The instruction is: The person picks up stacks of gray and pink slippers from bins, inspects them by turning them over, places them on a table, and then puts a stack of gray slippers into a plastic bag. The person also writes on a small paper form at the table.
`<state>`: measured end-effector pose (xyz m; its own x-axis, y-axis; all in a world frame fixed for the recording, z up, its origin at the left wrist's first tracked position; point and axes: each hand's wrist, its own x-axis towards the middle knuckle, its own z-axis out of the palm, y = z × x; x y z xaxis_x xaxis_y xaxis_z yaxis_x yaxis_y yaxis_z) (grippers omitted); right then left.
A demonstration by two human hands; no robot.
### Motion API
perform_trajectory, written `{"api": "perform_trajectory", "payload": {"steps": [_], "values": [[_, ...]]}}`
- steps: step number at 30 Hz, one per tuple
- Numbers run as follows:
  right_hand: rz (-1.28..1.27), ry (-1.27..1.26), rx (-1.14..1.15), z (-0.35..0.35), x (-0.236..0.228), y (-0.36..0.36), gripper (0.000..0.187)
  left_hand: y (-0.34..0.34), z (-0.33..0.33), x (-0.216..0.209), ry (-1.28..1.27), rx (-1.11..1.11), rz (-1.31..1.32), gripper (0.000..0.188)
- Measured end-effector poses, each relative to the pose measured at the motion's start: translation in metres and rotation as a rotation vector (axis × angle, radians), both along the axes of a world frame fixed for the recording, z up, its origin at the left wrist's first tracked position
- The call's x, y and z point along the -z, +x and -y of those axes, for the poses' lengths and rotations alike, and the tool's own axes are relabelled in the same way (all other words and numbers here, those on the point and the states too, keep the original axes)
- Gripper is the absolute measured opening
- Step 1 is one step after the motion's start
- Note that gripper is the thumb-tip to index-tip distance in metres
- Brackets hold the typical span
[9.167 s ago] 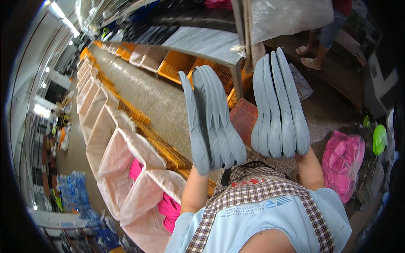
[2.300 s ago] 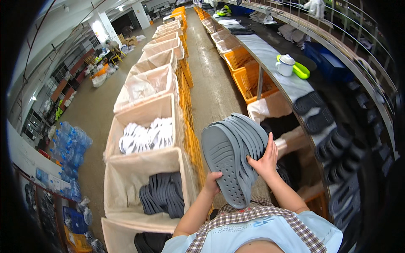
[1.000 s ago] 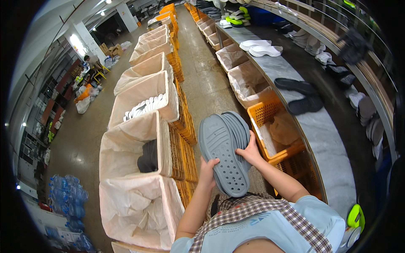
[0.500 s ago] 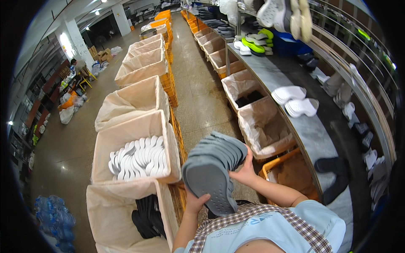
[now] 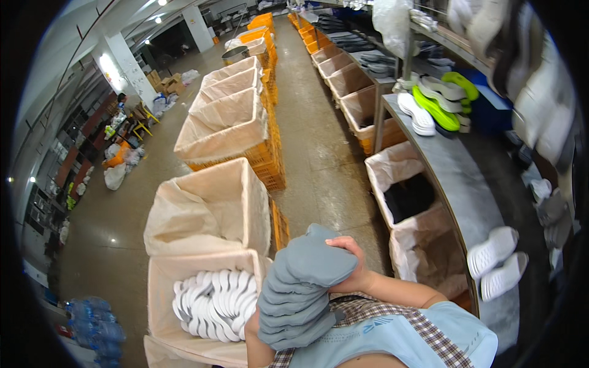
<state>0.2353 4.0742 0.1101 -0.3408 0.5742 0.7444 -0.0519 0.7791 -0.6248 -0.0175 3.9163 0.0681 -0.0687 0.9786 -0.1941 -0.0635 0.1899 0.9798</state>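
Observation:
A stack of several grey shoe soles (image 5: 297, 294) is held in front of my chest, fanned out and tilted. My right hand (image 5: 351, 265) grips the upper right end, its fingers curled over the edge of the top sole. At the stack's lower left, my left hand (image 5: 251, 325) bears it, with the fingers hidden behind the soles. Just left of the stack, white shoe soles (image 5: 215, 303) lie in rows inside a cloth-lined crate (image 5: 161, 276).
Cloth-lined orange crates (image 5: 215, 132) run ahead along the left of the aisle. On the right, a long metal bench (image 5: 457, 178) carries white soles (image 5: 494, 251) and neon-green soles (image 5: 435, 107), with lined bins (image 5: 392, 165) beneath. Water bottles (image 5: 95, 325) stand at lower left. A person sits far left.
I have moved forward along the aisle, and the white-sole crate is now beside the stack. The grey stack has tilted over and dropped lower, with my right hand now at its top end.

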Motion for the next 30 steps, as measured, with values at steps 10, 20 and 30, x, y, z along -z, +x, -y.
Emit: {"api": "perform_trajectory", "payload": {"steps": [10, 20, 30], "values": [[-0.110, 0.127, -0.301, -0.295, -0.008, -0.091, 0.103, -0.074, -0.398, -0.018, 0.500, -0.060, 0.554, 0.043], [0.102, 0.100, -0.351, -0.624, -0.026, -0.197, 0.101, -0.127, -0.844, -0.093, 0.175, 0.502, 0.015, 0.034], [0.118, 0.007, -0.247, -0.923, -0.004, -0.242, 0.101, -0.138, -1.156, -0.087, 0.179, 1.010, -0.428, 0.026]]}}
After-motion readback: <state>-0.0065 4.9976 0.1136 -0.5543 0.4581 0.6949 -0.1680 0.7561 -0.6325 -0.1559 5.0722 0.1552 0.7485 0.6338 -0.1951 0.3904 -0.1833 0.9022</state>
